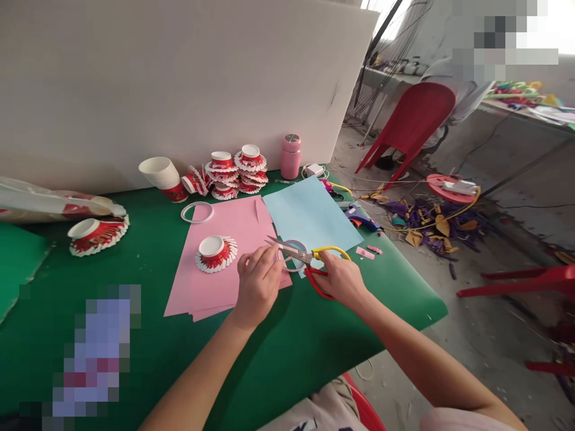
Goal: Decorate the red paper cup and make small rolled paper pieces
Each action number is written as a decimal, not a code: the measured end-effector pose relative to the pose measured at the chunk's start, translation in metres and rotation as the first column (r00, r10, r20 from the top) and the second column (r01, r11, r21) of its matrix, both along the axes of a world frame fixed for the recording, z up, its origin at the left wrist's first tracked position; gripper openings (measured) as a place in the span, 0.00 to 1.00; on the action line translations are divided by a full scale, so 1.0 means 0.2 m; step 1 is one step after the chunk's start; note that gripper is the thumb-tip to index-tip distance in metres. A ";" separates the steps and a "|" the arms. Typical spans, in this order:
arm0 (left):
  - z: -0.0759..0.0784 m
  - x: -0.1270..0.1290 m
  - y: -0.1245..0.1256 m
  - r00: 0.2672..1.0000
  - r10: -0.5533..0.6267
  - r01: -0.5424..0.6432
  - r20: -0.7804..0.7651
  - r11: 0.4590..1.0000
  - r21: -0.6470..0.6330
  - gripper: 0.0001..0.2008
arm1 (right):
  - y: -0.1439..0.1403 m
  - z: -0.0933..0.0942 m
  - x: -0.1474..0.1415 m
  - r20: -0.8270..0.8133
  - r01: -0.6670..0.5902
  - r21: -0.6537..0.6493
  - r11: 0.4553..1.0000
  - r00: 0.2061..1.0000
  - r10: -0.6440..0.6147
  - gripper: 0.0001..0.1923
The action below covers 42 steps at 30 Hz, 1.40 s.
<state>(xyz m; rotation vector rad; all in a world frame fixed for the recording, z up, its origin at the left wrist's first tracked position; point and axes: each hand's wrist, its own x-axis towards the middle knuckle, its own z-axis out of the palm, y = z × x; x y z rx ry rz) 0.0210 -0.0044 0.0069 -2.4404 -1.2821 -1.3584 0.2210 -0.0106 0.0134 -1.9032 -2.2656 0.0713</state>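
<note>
My right hand (340, 280) grips a pair of scissors (297, 252) by one yellow and one red handle. The blades are parted and point left, towards my left hand (260, 281). The fingers of that hand are pinched together near the blade tips. A bit of pink shows beside them, but what they hold is too small to make out. Under the scissors a round tape roll (294, 267) lies at the edge of the blue paper (309, 212). Left of my left hand, a cut red-and-white paper cup (215, 251) rests upside down on pink sheets (179, 294).
Stacked cut cups (222, 173), plain cups (158, 172), a white ring (196, 212) and a pink bottle (291, 158) line the back. A glue gun (363, 218) lies at the right edge of the green table (278, 359). A person sits on a red chair (411, 123) beyond.
</note>
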 end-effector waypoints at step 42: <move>-0.09 -0.17 -0.11 0.043 0.519 0.532 0.854 0.711 -0.460 0.08 | 0.11 0.00 -0.34 -0.624 -0.316 0.225 0.922 0.680 0.385 0.11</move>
